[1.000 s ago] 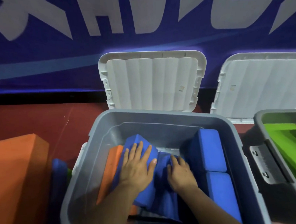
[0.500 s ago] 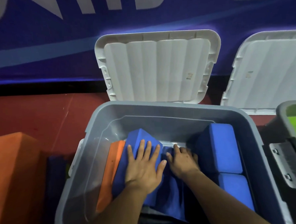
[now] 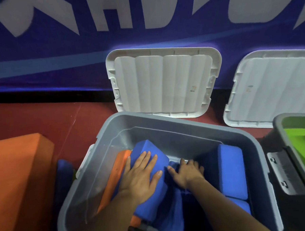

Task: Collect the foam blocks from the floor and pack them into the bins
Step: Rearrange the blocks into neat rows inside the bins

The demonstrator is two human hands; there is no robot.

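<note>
**Left hand and right hand unmoved, pressing down**

Left lies flat, fingers spread, on tilted blue block beside orange block in grey bin (lid propped behind); right, fingers bent, presses lower blue block.

Red floor, grey bin, orange blk, 2 lids

Inside the grey bin, open room runs along the far wall. An orange slab and a tilted blue block fill the left side, and 2 upright blue blocks fill the right. Outside, a big orange block crowds the bin's left wall.
</note>
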